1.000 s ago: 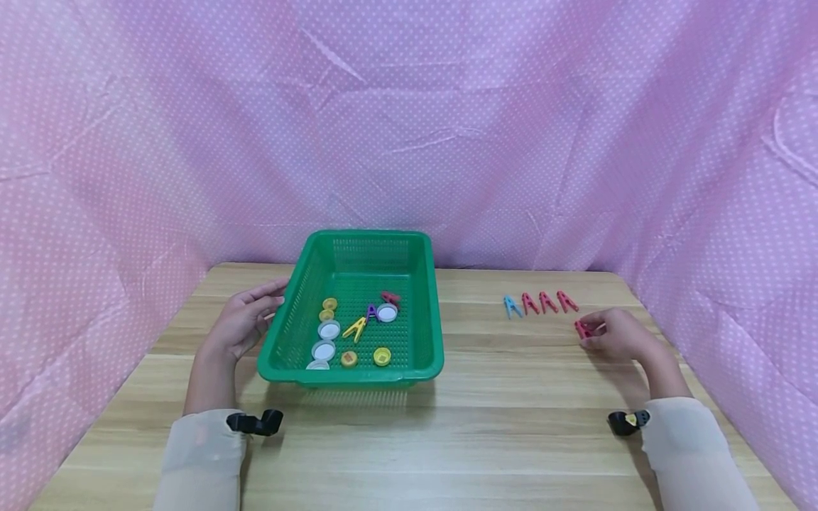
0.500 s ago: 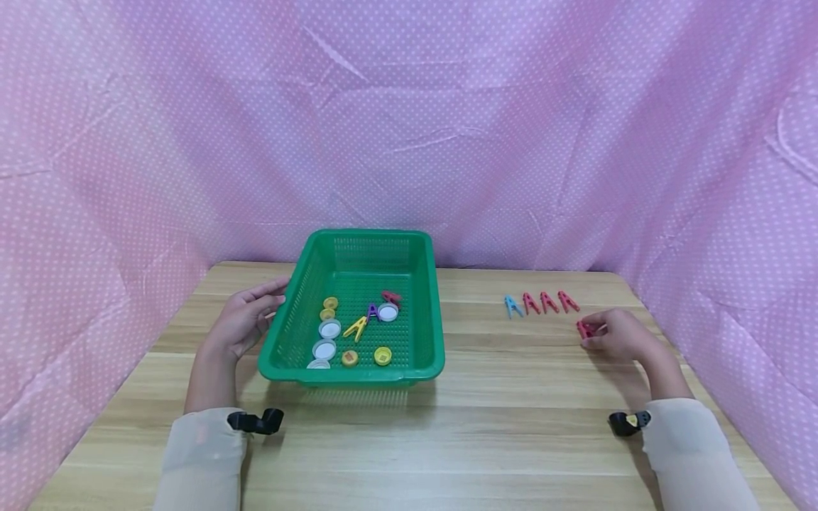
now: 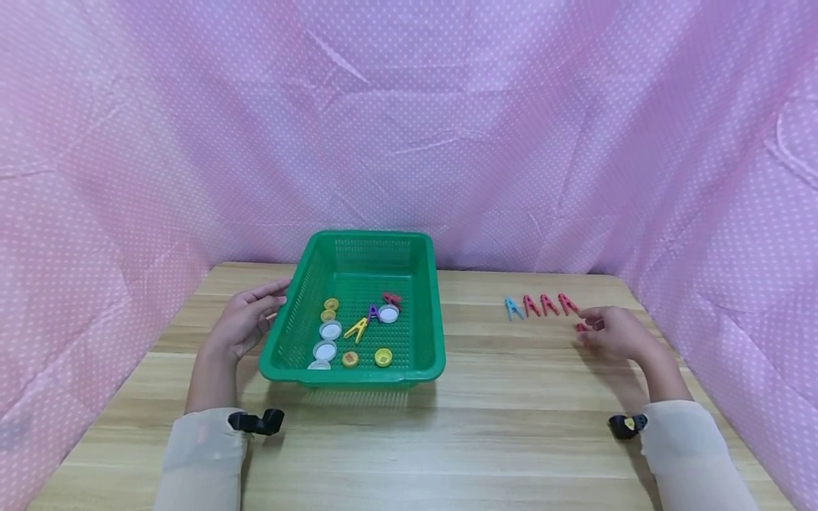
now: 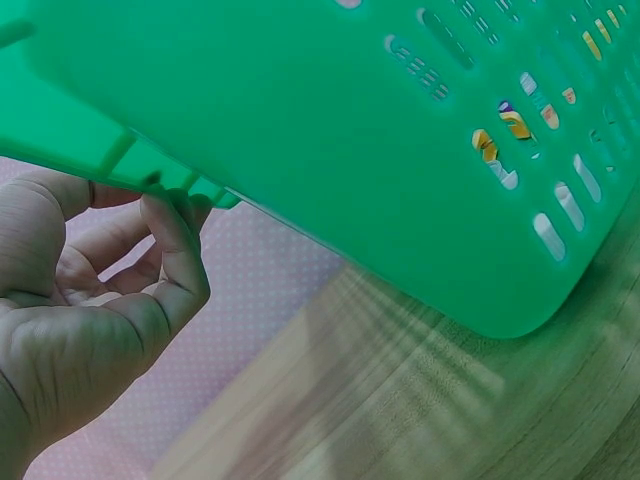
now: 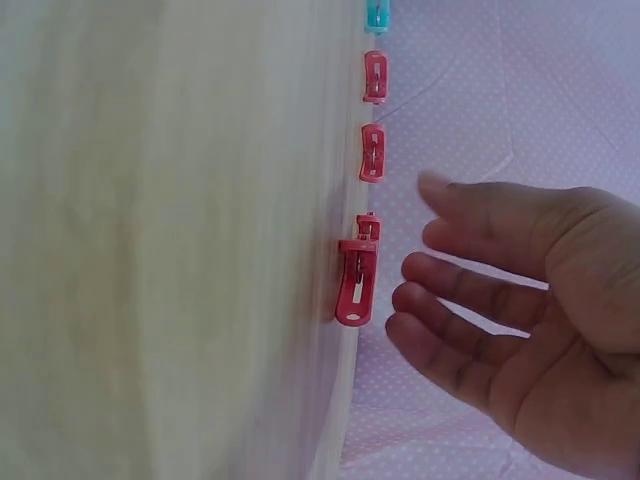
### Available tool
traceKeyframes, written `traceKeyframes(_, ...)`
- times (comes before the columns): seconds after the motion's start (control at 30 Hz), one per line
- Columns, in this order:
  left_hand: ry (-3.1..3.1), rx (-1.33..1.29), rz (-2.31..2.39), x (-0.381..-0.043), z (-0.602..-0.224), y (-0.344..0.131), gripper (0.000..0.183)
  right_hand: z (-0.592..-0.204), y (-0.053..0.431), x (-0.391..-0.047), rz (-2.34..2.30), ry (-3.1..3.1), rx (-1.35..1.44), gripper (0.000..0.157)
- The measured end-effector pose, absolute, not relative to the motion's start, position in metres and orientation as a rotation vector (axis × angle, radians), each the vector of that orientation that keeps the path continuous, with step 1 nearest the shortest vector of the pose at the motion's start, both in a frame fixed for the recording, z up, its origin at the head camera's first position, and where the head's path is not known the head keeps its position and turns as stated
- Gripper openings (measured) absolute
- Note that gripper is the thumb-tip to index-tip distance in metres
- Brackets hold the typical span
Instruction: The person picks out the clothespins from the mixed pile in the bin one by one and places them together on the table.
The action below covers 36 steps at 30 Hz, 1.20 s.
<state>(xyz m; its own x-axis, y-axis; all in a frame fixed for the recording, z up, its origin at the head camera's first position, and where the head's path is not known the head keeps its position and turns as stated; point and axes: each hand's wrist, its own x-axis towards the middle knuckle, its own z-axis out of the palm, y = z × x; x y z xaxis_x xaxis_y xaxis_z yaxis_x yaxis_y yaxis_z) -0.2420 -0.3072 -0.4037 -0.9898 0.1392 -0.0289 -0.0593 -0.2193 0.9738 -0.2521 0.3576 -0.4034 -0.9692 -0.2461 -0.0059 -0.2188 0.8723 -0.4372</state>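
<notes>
On the left, my left hand grips the side rim of a green plastic basket; its curled fingertips pinch the edge in the left wrist view. My right hand has its fingers spread loosely, apart from a red clothespin that lies on the table. Farther back, a row holds a blue clothespin and three red clothespins. Inside the basket are a yellow clothespin, a purple clothespin and a red clothespin.
Several bottle caps also lie in the basket, among them a white cap and a yellow cap. The wooden table is bordered at the back and sides by a pink dotted cloth.
My right hand has let go of the red clothespin and risen slightly off it, leaving it below the row. The left hand and the basket stay in place.
</notes>
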Motion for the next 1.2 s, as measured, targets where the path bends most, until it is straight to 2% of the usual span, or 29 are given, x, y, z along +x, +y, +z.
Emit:
traceKeyframes(0.17, 1.884, 0.093, 2.345, -0.241, -0.403, -0.307, 0.045, -0.399, 0.351, -0.252, -0.666, 3.024, -0.405, 0.043)
traceKeyframes(0.4, 1.874, 0.105, 2.363, -0.239, -0.403, -0.307, 0.040, -0.392, 0.339, -0.256, -0.629, 3.026, -0.444, 0.046)
traceKeyframes(0.63, 1.854, 0.111, 2.367, -0.240, -0.402, -0.306, 0.044, -0.381, 0.321, -0.267, -0.579, 3.050, -0.569, 0.044)
traceKeyframes(1.0, 1.843, 0.120, 2.372, -0.241, -0.402, -0.306, 0.044, -0.345, 0.271, -0.287, -0.492, 3.043, -0.724, 0.042)
traceKeyframes(1.2, 1.836, 0.133, 2.383, -0.242, -0.403, -0.306, 0.044, -0.323, 0.239, -0.297, -0.408, 3.062, -0.849, 0.031)
